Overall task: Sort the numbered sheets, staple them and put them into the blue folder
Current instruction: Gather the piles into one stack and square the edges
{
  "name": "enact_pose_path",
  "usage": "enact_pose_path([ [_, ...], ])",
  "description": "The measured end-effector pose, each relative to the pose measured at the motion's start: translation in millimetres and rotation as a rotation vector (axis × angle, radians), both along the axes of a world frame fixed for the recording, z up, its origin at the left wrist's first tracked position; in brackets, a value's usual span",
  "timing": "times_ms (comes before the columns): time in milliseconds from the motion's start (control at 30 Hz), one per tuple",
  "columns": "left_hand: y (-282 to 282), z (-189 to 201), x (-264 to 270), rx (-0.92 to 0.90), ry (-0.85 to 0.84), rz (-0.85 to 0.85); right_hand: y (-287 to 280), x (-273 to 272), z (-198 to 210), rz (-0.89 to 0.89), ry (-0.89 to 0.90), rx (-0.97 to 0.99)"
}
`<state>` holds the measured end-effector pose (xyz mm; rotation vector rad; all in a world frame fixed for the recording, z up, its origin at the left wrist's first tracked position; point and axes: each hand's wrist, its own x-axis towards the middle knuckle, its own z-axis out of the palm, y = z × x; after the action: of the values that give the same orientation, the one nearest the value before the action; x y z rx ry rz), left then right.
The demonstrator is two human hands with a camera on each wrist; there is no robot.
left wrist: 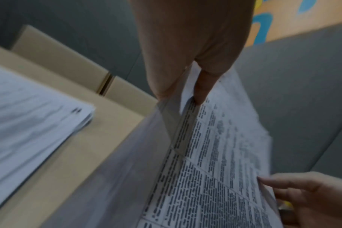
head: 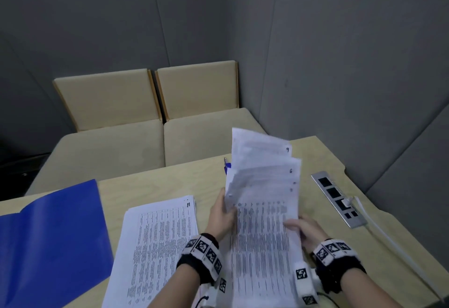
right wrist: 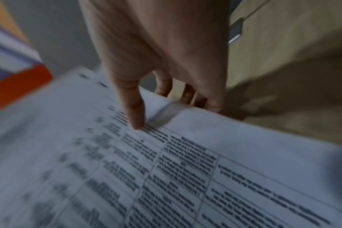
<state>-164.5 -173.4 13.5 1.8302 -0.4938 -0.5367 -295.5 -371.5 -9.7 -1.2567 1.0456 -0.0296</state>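
Both hands hold a fanned bundle of printed sheets (head: 264,210) above the table, with handwritten numbers at the upper right corners. My left hand (head: 222,213) pinches the bundle's left edge, thumb on top (left wrist: 201,86). My right hand (head: 303,228) grips the right edge, thumb (right wrist: 135,111) on the top sheet and fingers under it. A second stack of sheets (head: 155,242) lies flat on the table to the left, top page marked 11. The blue folder (head: 53,239) lies open at the far left. A blue object (head: 227,165) peeks out behind the held sheets; no stapler is recognisable.
A metal socket panel (head: 339,198) with a white plug and cable (head: 388,239) is set into the wooden table (head: 150,184) at the right. Two beige seats (head: 150,118) stand beyond the table's far edge, against grey walls.
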Motion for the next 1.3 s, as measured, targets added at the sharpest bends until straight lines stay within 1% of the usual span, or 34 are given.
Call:
enact_pose_path([
  [33, 2.1, 14.5, 3.5, -0.064, -0.019, -0.015, -3.2, 4.0, 14.0, -0.023, -0.112, 0.039],
  [100, 5.9, 41.0, 11.3, -0.15, -0.045, -0.028, -11.7, 12.8, 40.4, -0.024, -0.32, 0.056],
  [167, 7.9, 65.0, 18.7, -0.239, -0.064, -0.021, -17.0, 22.2, 68.6, 0.032, -0.46, 0.053],
  [233, 8.4, 81.9, 25.8, -0.312, -0.077, 0.025, -18.8, 28.1, 96.5, 0.066, -0.585, 0.041],
  [300, 8.2, 90.6, 28.7, -0.351, -0.116, 0.068, -16.0, 31.8, 118.8, 0.095, -0.643, -0.011],
  [400, 6.3, 93.4, 24.3, -0.357, -0.188, 0.107, -7.1, 35.8, 130.1, 0.037, -0.707, -0.116],
  [467, 5.1, 87.7, 22.2, -0.338, -0.173, 0.125, -0.7, 33.1, 131.8, 0.013, -0.743, -0.128],
  [500, 5.8, 84.4, 22.5, -0.349, -0.136, 0.139, 0.7, 31.1, 133.4, 0.029, -0.763, -0.117],
  [567, 7.0, 79.5, 23.7, -0.361, -0.034, 0.152, 3.9, 28.5, 133.7, 0.111, -0.743, -0.145],
  [633, 7.3, 70.3, 26.9, -0.34, 0.074, 0.151, 2.9, 30.3, 126.2, 0.135, -0.638, -0.244],
  [700, 6.6, 67.8, 27.0, -0.307, 0.162, 0.155, 1.0, 33.2, 120.8, 0.089, -0.562, -0.246],
  [800, 5.6, 69.1, 28.7, -0.296, 0.19, 0.139, 4.4, 31.9, 122.8, 0.059, -0.586, -0.166],
  [867, 4.2, 72.7, 27.7, -0.299, 0.172, 0.145, 8.6, 28.0, 128.0, 0.075, -0.628, -0.137],
  [900, 3.3, 73.8, 25.4, -0.288, 0.141, 0.142, 9.3, 28.0, 126.9, 0.088, -0.62, -0.147],
  [1000, -1.8, 77.4, 12.9, -0.256, 0.054, 0.165, 10.6, 33.3, 116.3, 0.011, -0.536, -0.219],
  [1100, -5.8, 72.7, 5.4, -0.258, -0.009, 0.209, 14.8, 38.1, 108.6, -0.018, -0.525, -0.263],
  [1233, -4.8, 59.7, 4.9, -0.224, -0.031, 0.245, 20.0, 40.7, 103.9, -0.064, -0.464, -0.266],
  [1300, -3.0, 51.9, 6.8, -0.218, 0.001, 0.264, 22.1, 41.4, 99.3, -0.077, -0.434, -0.272],
])
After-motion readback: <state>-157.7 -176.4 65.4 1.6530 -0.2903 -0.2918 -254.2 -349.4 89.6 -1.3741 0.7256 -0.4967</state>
